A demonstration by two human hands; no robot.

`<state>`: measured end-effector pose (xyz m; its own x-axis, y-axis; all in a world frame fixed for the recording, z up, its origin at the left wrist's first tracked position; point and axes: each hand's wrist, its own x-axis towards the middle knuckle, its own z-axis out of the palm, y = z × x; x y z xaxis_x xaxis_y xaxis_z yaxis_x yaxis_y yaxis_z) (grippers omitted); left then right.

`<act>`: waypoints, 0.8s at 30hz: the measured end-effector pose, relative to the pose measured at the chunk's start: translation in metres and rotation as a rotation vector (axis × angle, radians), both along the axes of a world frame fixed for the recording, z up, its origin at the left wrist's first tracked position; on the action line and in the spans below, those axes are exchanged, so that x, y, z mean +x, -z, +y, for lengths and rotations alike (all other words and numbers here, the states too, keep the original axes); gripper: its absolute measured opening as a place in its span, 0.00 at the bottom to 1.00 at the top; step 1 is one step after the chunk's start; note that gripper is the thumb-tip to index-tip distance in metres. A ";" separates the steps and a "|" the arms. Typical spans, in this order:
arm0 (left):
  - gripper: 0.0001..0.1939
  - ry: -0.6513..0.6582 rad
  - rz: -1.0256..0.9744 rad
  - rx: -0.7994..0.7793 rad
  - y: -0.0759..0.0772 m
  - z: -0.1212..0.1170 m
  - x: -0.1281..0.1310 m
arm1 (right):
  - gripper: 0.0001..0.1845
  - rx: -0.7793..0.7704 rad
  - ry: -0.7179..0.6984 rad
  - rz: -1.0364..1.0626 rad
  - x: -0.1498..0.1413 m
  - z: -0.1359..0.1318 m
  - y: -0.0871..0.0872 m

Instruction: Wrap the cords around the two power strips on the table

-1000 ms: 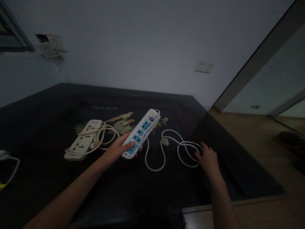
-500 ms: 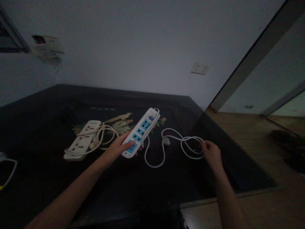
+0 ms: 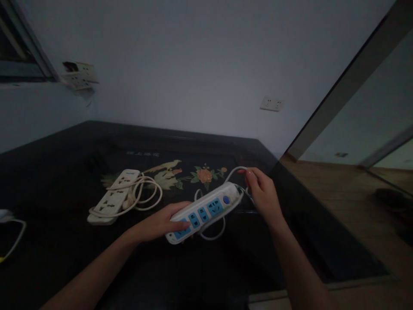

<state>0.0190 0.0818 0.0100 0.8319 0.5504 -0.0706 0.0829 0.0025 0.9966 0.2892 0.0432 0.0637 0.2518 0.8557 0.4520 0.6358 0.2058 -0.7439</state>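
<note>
My left hand (image 3: 163,223) grips the near end of a white power strip with blue sockets (image 3: 206,210), holding it a little above the dark table (image 3: 64,241). My right hand (image 3: 263,192) is closed on the strip's white cord (image 3: 232,171) at the strip's far end, with loops gathered by the fingers. A slack loop of cord (image 3: 211,234) hangs under the strip.
A cream power strip with its cord coiled on it (image 3: 118,196) lies to the left on the table, beside a painted bird and flower design (image 3: 201,174). A white cable (image 3: 13,228) sits at the far left edge. Wall sockets (image 3: 272,103) are behind. Wooden floor lies to the right.
The right hand gathered the cord off the table and brought it up to the strip's far end. The left hand swung the strip nearer me and more crosswise.
</note>
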 end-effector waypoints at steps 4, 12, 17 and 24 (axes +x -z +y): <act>0.18 -0.087 0.002 0.029 0.001 -0.003 0.004 | 0.15 0.061 -0.084 -0.255 -0.036 -0.009 0.002; 0.23 -0.166 -0.153 -0.166 0.007 -0.007 0.009 | 0.17 0.176 -0.096 -0.339 -0.063 -0.035 0.045; 0.23 -0.205 -0.301 -0.260 0.006 -0.008 0.012 | 0.17 0.173 -0.176 -0.160 -0.071 -0.042 0.065; 0.19 -0.188 -0.442 -0.342 0.003 -0.004 0.005 | 0.11 -0.017 -0.260 0.311 -0.062 -0.048 0.080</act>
